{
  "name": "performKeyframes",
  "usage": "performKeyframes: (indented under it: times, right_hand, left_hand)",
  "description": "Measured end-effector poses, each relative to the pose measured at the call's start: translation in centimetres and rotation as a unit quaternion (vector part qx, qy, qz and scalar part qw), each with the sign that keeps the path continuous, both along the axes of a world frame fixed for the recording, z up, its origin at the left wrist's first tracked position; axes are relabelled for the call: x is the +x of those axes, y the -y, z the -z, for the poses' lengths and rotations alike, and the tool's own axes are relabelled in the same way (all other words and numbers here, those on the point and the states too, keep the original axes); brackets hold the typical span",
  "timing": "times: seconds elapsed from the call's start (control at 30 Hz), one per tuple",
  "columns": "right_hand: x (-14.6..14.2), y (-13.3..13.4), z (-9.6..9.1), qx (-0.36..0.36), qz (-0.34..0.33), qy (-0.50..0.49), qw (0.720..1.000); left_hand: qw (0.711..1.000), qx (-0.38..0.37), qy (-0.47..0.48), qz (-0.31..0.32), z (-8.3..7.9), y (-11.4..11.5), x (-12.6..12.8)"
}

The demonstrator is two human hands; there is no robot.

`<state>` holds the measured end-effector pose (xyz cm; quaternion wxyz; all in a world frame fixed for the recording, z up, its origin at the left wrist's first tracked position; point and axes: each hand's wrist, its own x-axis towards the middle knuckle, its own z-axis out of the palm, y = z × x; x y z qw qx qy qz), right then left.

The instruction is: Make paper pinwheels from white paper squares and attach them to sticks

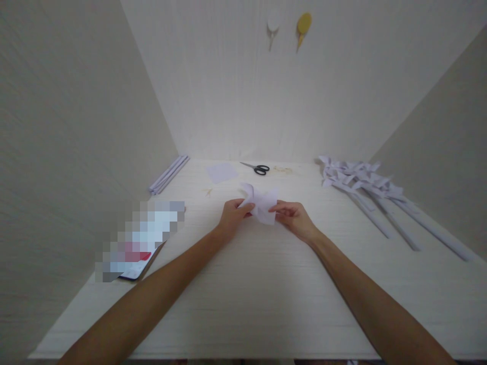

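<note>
Between my hands, above the middle of the table, is a white paper pinwheel (262, 205) with its corners curling inward. My left hand (235, 215) pinches it at the left side, thumb pressed on the paper near the centre. The fingers of my right hand (292, 215) are closed on its right edge. Beyond the pinwheel lie black-handled scissors (261, 170), a flat white paper sheet (221, 173) and some small pale sticks (282, 170). A few more small pale pieces (207, 192) rest left of my left hand.
Finished pinwheels on paper sticks (353, 177) are heaped at the right. Rolled paper sticks (169, 175) lie along the left wall. A phone (140, 263), partly blurred, is at the left edge. White and yellow hooks (304, 24) hang on the back wall.
</note>
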<state>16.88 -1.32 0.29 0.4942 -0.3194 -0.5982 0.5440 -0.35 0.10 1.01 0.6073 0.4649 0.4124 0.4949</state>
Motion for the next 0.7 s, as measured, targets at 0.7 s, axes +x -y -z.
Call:
performKeyframes:
  times: [0.7]
  right_hand:
    - [-1.1,0.3,-0.3,-0.058,0.122,0.007,0.991]
  left_hand:
    - [0.991,0.051,-0.124,0.028,0.0,0.2,0.1]
